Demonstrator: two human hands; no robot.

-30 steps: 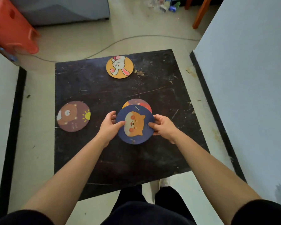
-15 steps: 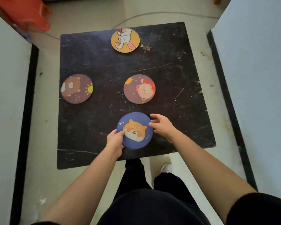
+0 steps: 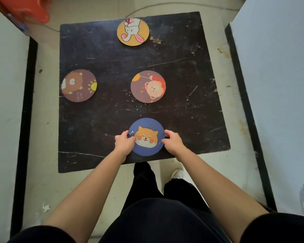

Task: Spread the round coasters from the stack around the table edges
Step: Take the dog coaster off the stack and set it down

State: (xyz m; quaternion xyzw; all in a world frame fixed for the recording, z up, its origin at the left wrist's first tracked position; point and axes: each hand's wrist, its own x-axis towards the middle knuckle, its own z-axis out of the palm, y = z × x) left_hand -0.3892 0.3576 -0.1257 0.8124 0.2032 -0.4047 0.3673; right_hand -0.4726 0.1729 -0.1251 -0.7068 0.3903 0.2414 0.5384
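1. The floor [image 3: 47,172] is pale and scuffed, with white walls rising on both sides and a thin cable running across it beyond the table.
2. The table [image 3: 191,102] is a square, dark, heavily scratched top; it carries four round coasters, all lying flat and well apart from each other.
3. An orange plastic object [image 3: 33,9] sits on the floor past the table's far left corner.
4. The yellow rabbit coaster [image 3: 133,31] lies at the middle of the far edge.
5. The brown bear coaster [image 3: 79,85] lies at the left edge, its rim just reaching past it.
6. The coaster with a pink bear and balloon [image 3: 148,86] lies alone near the middle of the table, a little right of centre.
7. The blue dog coaster [image 3: 146,137] lies at the near edge, directly in front of the person.
8. The left hand [image 3: 124,142] has a narrow grip on that coaster's left rim, thumb on top of the printed face.
9. The right hand [image 3: 172,142] pinches its right rim the same way, fingers curled close.
10. A white shoe [image 3: 177,173] shows on the floor under the near edge.
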